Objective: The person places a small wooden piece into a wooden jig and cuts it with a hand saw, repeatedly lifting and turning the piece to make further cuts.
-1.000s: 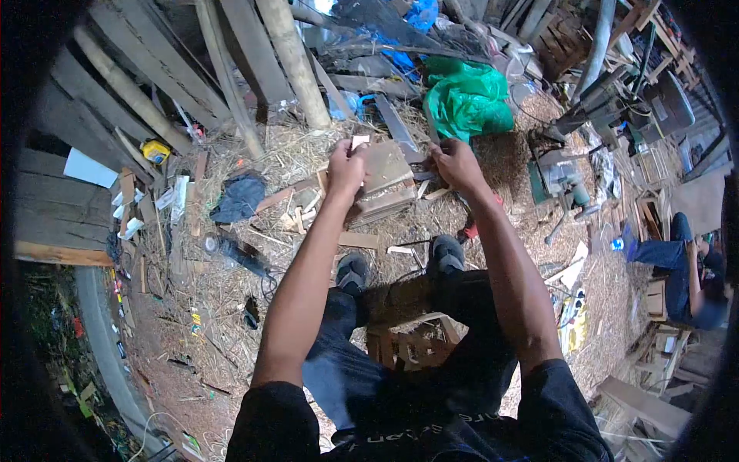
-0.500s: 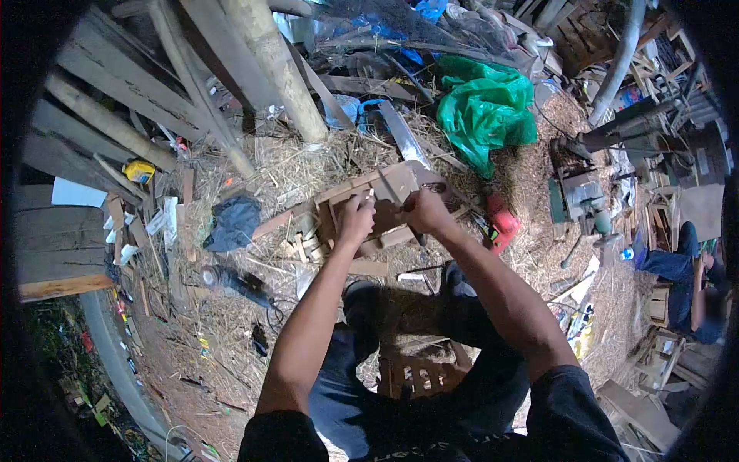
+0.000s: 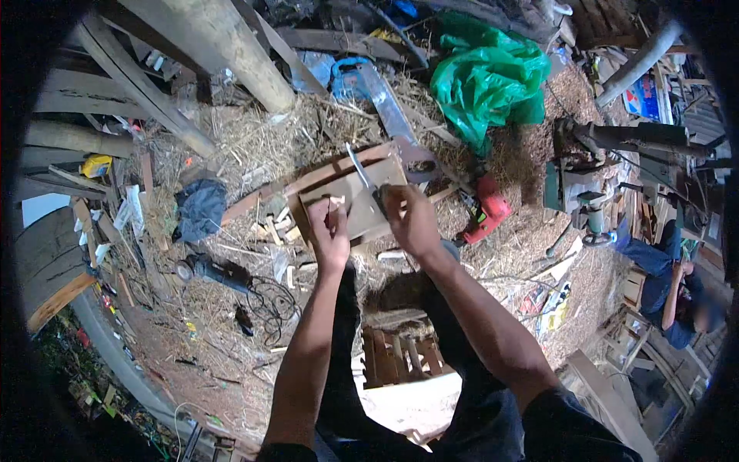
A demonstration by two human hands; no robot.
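In my right hand (image 3: 416, 221) is a knife (image 3: 360, 169), its long narrow metal blade pointing up and to the left. My left hand (image 3: 331, 237) is closed, with a small pale piece of wood (image 3: 337, 201) at its fingertips. Both hands are over a light wooden board (image 3: 356, 202) that lies on a work block in front of my feet. A reddish-brown wooden strip (image 3: 327, 175) runs along the far side of the board. The knife's handle is mostly hidden by my fingers.
A handsaw (image 3: 389, 104) lies beyond the board, and a red power tool (image 3: 486, 209) rests to the right. An angle grinder (image 3: 208, 269) with a coiled cord sits at left. Green plastic sheeting (image 3: 493, 85) is heaped ahead. Another person (image 3: 677, 289) sits at far right.
My right hand has turned, and the knife blade now shows clearly, pointing up-left. My left hand has moved left and lower. The view has shifted closer to the board.
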